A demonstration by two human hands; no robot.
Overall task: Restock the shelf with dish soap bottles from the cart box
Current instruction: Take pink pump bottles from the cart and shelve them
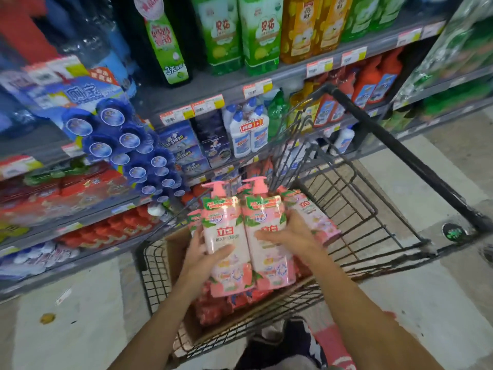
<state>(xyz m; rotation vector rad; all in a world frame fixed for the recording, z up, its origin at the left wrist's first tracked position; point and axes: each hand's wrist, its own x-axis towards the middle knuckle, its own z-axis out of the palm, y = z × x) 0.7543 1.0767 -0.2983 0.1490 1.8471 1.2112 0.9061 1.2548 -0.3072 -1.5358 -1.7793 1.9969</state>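
Two pink dish soap pump bottles stand side by side above the cardboard box (176, 247) in the black wire cart (373, 231). My left hand (205, 253) grips the left bottle (226, 236) round its side. My right hand (290, 236) grips the right bottle (269, 244) from its right side. A third pink bottle (314, 217) leans behind my right hand in the cart. More red-pink packs (216, 308) lie in the box beneath the held bottles.
Shelves (213, 86) of cleaning products fill the left and back: green and yellow bottles on top, blue toilet-cleaner packs, white bottles, red packs lower down. The cart handle (400, 153) runs diagonally at right. Pale tiled floor lies around the cart.
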